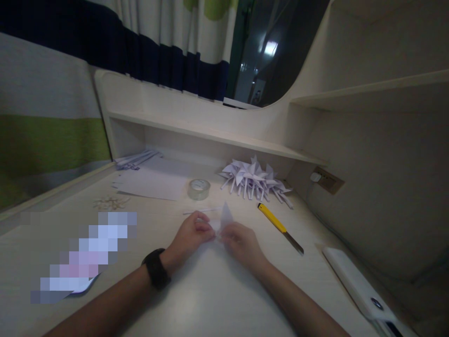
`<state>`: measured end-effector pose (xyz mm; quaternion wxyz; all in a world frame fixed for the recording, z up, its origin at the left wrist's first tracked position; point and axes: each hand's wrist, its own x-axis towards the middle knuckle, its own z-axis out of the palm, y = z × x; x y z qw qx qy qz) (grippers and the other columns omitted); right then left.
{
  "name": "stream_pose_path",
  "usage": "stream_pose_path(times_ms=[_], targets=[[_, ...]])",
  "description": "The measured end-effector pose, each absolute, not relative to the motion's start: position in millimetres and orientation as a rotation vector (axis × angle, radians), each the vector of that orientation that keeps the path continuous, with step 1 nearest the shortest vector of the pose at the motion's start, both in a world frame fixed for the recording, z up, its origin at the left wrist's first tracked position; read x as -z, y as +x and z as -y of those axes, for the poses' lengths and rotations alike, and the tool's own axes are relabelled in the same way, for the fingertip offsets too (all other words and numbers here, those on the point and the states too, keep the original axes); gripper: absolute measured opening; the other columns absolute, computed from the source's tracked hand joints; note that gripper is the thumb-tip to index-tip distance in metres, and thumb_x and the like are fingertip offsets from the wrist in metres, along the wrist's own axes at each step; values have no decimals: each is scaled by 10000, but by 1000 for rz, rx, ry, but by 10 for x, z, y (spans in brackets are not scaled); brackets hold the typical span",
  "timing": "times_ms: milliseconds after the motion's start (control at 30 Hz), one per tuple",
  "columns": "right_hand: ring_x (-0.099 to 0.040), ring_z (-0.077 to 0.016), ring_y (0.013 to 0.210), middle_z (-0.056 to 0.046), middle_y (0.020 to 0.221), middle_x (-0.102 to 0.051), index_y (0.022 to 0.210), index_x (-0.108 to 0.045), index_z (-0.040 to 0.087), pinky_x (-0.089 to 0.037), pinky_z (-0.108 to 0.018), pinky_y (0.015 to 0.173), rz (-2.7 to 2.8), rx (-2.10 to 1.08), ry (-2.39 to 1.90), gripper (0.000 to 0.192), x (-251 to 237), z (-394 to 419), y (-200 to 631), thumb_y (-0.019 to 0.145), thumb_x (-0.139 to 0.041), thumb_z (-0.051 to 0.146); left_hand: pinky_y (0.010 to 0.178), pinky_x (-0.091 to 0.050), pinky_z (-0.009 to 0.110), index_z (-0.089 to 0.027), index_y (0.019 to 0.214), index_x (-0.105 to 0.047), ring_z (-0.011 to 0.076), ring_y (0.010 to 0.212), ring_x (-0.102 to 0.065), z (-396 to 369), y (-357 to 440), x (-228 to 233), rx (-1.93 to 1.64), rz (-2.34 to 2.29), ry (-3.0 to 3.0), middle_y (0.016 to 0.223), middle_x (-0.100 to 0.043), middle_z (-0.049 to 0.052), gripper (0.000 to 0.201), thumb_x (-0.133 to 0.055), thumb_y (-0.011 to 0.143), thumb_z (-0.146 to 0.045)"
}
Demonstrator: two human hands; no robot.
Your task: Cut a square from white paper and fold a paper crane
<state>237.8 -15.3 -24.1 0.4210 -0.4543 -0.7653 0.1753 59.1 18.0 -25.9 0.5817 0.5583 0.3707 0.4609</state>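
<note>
Close together at the middle of the desk, both my hands pinch a small piece of white paper [226, 214]; one pointed corner of it stands up between them. My left hand [196, 229], with a black watch on the wrist, grips its left side near the bottom. On the other side the fingers of my right hand [240, 238] are closed on the paper's right part. My fingers hide much of the paper. Just behind my left hand lies a thin white paper stick [192, 212].
A roll of clear tape [199, 189] stands behind the hands, with a pile of paper pinwheels [250, 175] farther right. A yellow utility knife [273, 218] lies blade out at right. White sheets [154, 178], small sticks [110, 202] and a blurred-out phone [84, 257] are left.
</note>
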Motion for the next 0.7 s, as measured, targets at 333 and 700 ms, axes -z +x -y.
stream_pose_path(times_ms=[333,700], targets=[[-645,-151,718,-25,807,-711,835,-696,185,-482,-224,652,1864,-461,-1238,85,220,191,2360,769,-650,157,539,-431,244,-194,818,-455,143,535,-605,-148,584,239,-1071,-857,1290,559,-602,-56,337,-699,585,-184],[-661,-159,693,-30,794,-729,843,-712,179,-494,-225,629,1870,-511,-1285,107,195,222,2324,737,-705,192,518,-403,230,-191,820,-445,132,520,-581,-145,577,208,-1058,-835,1305,560,-616,-44,361,-710,574,-201]])
